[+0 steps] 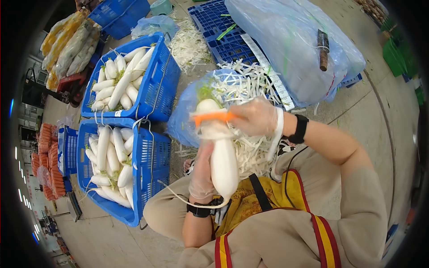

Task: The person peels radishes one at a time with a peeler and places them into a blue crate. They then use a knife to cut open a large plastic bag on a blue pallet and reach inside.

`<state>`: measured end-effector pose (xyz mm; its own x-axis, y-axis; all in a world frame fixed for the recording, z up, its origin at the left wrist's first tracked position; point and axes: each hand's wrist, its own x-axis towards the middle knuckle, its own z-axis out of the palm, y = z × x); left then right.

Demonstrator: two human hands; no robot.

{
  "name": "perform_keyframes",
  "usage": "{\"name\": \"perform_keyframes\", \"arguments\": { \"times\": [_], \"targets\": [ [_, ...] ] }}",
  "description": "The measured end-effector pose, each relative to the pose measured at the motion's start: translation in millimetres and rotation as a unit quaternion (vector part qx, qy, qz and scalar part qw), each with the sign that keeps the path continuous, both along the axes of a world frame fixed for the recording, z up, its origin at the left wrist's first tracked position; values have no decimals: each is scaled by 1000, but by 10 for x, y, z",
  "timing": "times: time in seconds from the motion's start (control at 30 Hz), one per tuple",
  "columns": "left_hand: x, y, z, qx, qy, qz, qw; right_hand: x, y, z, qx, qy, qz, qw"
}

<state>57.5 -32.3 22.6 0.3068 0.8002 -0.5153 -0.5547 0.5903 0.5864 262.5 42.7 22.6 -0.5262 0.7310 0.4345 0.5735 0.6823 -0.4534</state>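
Note:
A white daikon radish (225, 169) lies lengthwise in my left hand (202, 172), its leafy top pointing away from me and its thin root tip toward my body. My left hand wears a clear thin glove and wraps round the radish from its left side. In my gloved right hand (257, 117) is an orange peeler (216, 117), which lies across the upper part of the radish. The right hand is slightly blurred. White peelings (250, 154) are heaped on the floor beneath and beyond my hands.
Two blue crates (154, 176) of white radishes stand at my left. A blue plastic bag (183, 111) lies just beyond my hands. Farther right, a large plastic-wrapped bundle (299, 49) on a blue pallet (210, 22) has a wooden-handled knife (323, 56) on it.

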Motion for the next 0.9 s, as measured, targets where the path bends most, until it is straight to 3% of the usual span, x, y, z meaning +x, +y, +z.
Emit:
{"name": "perform_keyframes", "arguments": {
  "times": [0.07, 0.13, 0.2, 0.27, 0.33, 0.4, 0.47, 0.57, 0.6, 0.63, 0.67, 0.7, 0.73, 0.77, 0.8, 0.87, 0.9],
  "targets": [
    [29, -52, 31, -24, 10, -15, 1000, 60, 141, -77, -94, -33, -94, 991],
    [44, -58, 1, -39, 15, -27, 999, 117, 144, -34, -95, -52, -102, 989],
    [33, -40, -71, -24, 23, -14, 999, 53, 13, -7, -16, -50, -30, 998],
    [3, -39, 27, -36, 3, -26, 999, 62, 57, -33, -61, -44, -52, 996],
    [11, -26, 41, -48, -15, -44, 998, 190, 318, -140, -120, -75, -198, 970],
    [25, 11, -13, 48, -111, -52, 991, 209, 340, -139, -145, -40, -236, 960],
    [45, 71, 63, 41, -123, -9, 991, 149, 222, -108, -60, 79, -198, 975],
    [-16, 171, 93, 37, -115, 81, 989, -98, -295, 92, -63, 30, -20, 997],
    [-75, 188, 65, 34, -96, 125, 987, -179, -440, 115, -63, 34, -14, 997],
    [-187, 229, -4, 27, -202, 63, 977, -251, -577, 129, -42, 44, 57, 996],
    [-235, 218, -66, 26, -197, 64, 978, -294, -646, 127, -21, 54, 125, 990],
    [-242, 212, -75, 42, -156, 66, 985, -330, -594, 94, -23, 56, 123, 991],
    [-202, 212, -29, 58, -117, 66, 989, -360, -451, 37, -59, 1, 61, 996],
    [-106, 126, 39, 18, -148, 76, 986, -345, -300, -30, -94, -58, -1, 994],
    [-40, 71, 39, 15, -151, 71, 986, -278, -109, -139, -96, -60, -7, 994],
    [56, 19, 42, 12, -155, 9, 988, -142, 244, -313, -110, -69, -141, 981],
    [70, 34, 62, 16, -178, 4, 984, -141, 211, -267, -109, -67, -143, 981]
  ]
}}
